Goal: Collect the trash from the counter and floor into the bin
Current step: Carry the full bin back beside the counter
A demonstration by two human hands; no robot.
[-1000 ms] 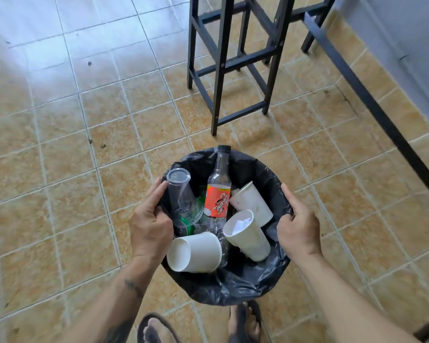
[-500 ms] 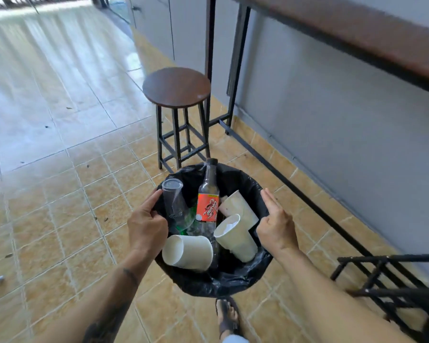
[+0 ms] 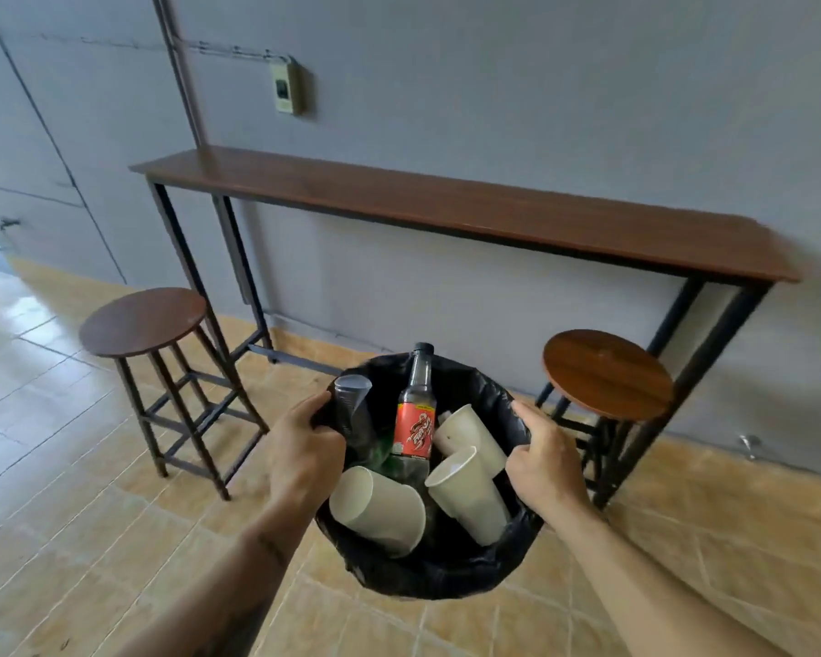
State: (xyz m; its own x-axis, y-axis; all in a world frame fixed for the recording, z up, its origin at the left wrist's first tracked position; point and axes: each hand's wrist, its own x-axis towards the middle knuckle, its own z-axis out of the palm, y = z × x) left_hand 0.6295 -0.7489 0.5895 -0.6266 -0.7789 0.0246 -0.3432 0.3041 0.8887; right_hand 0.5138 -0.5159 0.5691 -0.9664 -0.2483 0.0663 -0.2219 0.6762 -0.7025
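A round bin lined with a black bag (image 3: pixel 439 573) hangs in front of me, held off the floor. My left hand (image 3: pixel 302 450) grips its left rim and my right hand (image 3: pixel 543 459) grips its right rim. Inside stand a bottle with a red label (image 3: pixel 415 419), a clear plastic cup (image 3: pixel 351 407) at the left, and three white paper cups: one on its side (image 3: pixel 375 509), one tilted at the front right (image 3: pixel 468 495), one behind it (image 3: pixel 470 436). The wooden counter (image 3: pixel 446 203) runs along the grey wall beyond the bin, its top bare.
A round wooden stool (image 3: pixel 143 320) stands at the left of the counter, and a second stool (image 3: pixel 605 372) sits under its right end, close to my right hand. A switch box (image 3: pixel 288 87) hangs on the wall. Tan floor tiles (image 3: pixel 91 538) spread around me.
My view has swung up and to the right, from the floor to the counter and wall. Both hands keep the same hold on the bin, which is carried along; its contents barely shifted.
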